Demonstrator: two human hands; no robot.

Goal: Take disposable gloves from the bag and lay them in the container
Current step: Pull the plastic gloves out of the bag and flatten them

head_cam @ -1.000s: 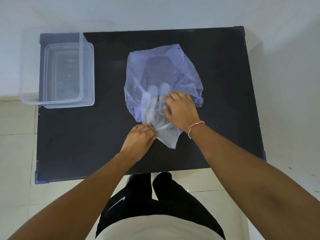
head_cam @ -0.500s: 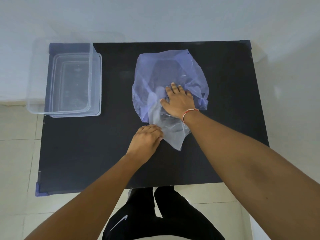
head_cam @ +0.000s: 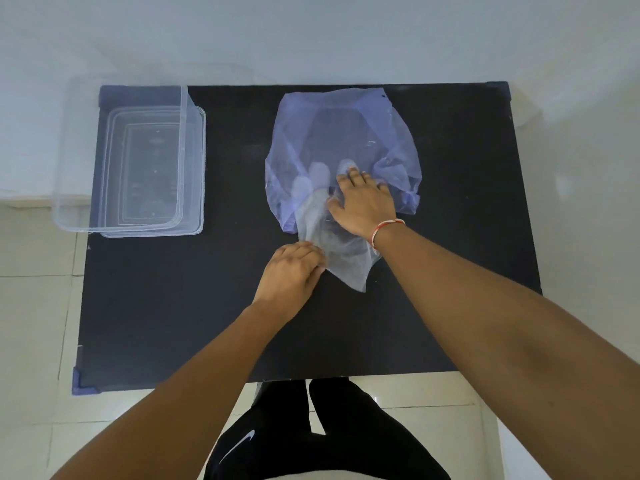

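Observation:
A thin bluish plastic bag (head_cam: 341, 133) lies flat in the middle of the black table (head_cam: 173, 306). Clear disposable gloves (head_cam: 343, 258) stick out of its near opening, and pale glove fingers (head_cam: 311, 181) show through the bag. My left hand (head_cam: 292, 271) pinches the near left edge of the protruding gloves. My right hand (head_cam: 363, 202) lies palm down with fingers spread over the bag's opening, pressing the plastic. A clear rectangular container (head_cam: 135, 164) stands at the table's far left with nothing in it.
The container overhangs the table's left edge. White walls rise behind and to the right of the table. Pale floor tiles and my dark trousers (head_cam: 311, 434) show below the near table edge.
My right hand has slid farther away over the bag's opening and flattened. The left hand keeps its pinch on the glove edge. The camera view has tilted, shifting the table lower in frame.

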